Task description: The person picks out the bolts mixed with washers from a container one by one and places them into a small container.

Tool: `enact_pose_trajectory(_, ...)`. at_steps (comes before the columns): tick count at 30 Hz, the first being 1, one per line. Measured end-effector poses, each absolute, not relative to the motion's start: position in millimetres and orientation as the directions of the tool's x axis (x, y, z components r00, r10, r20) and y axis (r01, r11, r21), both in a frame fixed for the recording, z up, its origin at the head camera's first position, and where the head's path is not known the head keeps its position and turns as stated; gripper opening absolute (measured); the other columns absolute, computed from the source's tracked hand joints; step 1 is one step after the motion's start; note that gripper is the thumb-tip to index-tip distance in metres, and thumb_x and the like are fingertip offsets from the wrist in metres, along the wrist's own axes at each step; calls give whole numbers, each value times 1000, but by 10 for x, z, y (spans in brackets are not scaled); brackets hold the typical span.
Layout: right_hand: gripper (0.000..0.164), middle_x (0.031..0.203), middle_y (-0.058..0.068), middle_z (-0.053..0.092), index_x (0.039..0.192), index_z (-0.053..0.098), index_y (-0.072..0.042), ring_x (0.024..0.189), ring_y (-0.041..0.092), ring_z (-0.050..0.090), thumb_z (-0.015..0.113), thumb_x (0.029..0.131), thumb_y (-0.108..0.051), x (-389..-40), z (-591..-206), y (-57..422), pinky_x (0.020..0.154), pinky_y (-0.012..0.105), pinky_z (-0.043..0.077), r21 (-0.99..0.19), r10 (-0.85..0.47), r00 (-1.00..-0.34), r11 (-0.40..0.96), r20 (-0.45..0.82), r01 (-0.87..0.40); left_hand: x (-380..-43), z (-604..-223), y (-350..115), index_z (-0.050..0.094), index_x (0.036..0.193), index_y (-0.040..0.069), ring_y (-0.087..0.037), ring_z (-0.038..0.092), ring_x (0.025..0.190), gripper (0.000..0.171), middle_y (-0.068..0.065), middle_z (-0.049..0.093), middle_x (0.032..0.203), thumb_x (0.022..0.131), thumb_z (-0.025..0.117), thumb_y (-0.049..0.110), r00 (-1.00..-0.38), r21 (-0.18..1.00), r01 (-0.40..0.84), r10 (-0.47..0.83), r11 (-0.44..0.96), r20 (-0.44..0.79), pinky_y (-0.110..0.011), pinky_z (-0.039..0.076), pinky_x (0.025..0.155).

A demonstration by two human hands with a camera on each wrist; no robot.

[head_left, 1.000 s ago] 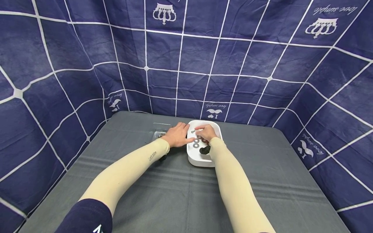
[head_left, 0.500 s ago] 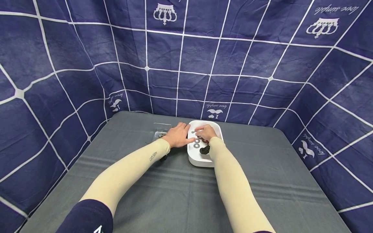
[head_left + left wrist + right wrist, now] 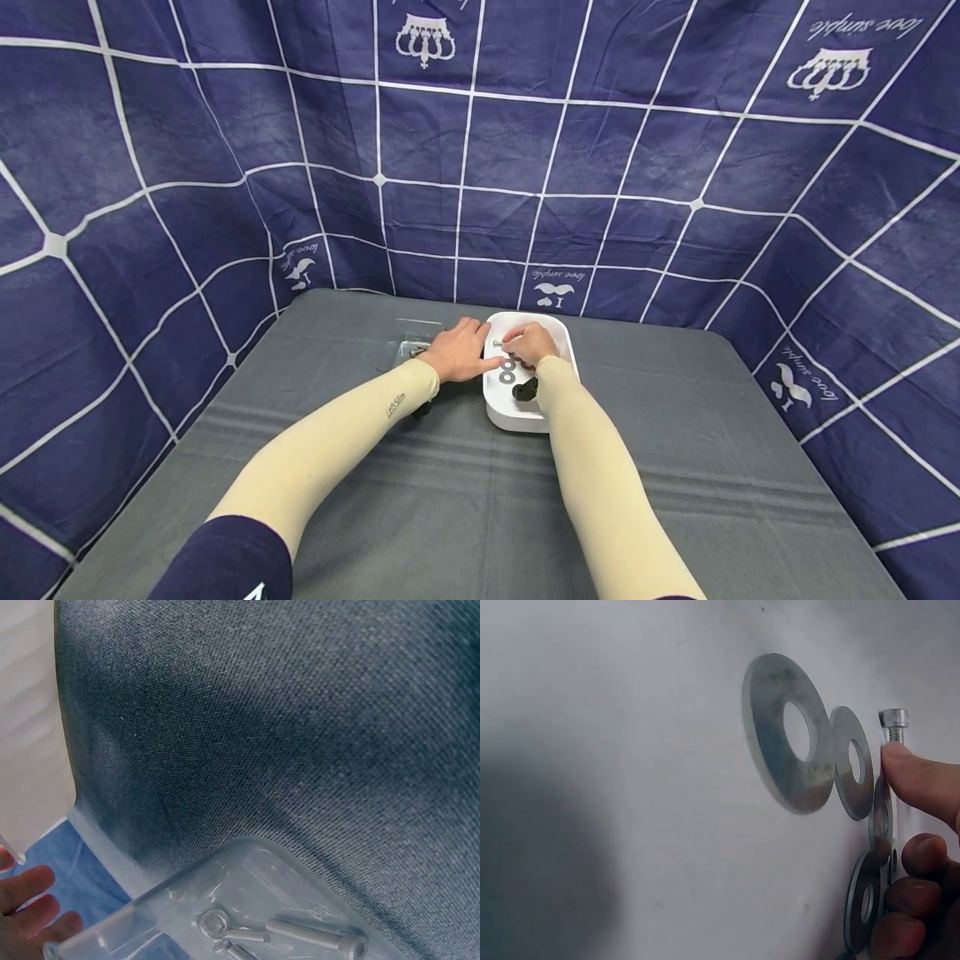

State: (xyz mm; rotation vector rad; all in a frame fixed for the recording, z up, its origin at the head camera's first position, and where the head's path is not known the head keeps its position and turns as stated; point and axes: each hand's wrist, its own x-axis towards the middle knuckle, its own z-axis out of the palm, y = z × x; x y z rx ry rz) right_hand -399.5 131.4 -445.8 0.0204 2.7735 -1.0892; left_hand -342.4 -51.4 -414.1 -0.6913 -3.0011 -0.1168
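A white tray (image 3: 521, 423) with rounded corners holds several flat metal washers (image 3: 771, 742). My right hand (image 3: 534, 343) is inside it, fingers bent, pinching a small socket-head bolt (image 3: 894, 718) at its fingertips. In the right wrist view the bolt's head shows past a fingertip, while most of its shank is hidden. More washers lie close under the curled fingers, and one stands near the knuckles. My left hand (image 3: 457, 350) rests on the tray's left rim with straight fingers, its thumb reaching over the inside.
Left of the tray sits a clear plastic box (image 3: 247, 859), partly behind my left wrist, with several bolts (image 3: 315, 937) in it. A grey cloth (image 3: 420, 517) covers the table. Blue checked curtains (image 3: 502, 142) rise at the back and both sides.
The bolt at my right fingertips has turned a little and lies flatter, and the right fingers have shifted slightly. My left hand stays on the rim.
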Motion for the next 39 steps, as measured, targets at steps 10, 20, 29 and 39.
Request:
enact_pose_trajectory(10, 7, 68, -3, 61, 92, 78, -20, 52, 10, 49, 77, 87, -24, -3985, -4502, 1292, 46, 23, 38, -620, -31, -995, 784, -94, 34, -3408, -4132, -503, 39, 153, 8, -28, 44, 138, 87, -14, 52, 143, 94, 48, 70, -899, 44, 435, 432, 899, 66, -50, 51, 100)
enact_pose_trajectory(20, 8, 72, -3, 63, 85, 77, -15, 55, 11, 52, 74, 89, -22, -3954, -4499, 1283, 48, 23, 39, -585, -49, -997, 811, -66, -1, -3398, -4148, -500, 40, 152, 7, -28, 44, 138, 85, -15, 52, 142, 93, 51, 67, -899, 44, 435, 431, 899, 76, -52, 51, 100)
enact_pose_trajectory(29, 12, 60, -3, 57, 81, 76, -8, 44, 8, 46, 71, 89, -15, -3946, -4490, 1315, 42, 22, 36, -626, -93, -994, 779, -56, -37, -3411, -4161, -511, 40, 153, 6, -28, 44, 138, 85, -15, 51, 143, 94, 51, 67, -895, 37, 443, 440, 896, 78, -50, 50, 102)
enact_pose_trajectory(39, 14, 60, -2, 58, 79, 73, -6, 43, 10, 46, 65, 90, -11, -3937, -4442, 1347, 40, 23, 36, -677, -97, -992, 736, -79, -18, -3408, -4119, -500, 39, 153, 6, -29, 45, 137, 86, -15, 52, 141, 95, 48, 68, -890, 7, 451, 450, 892, 69, -45, 46, 108)
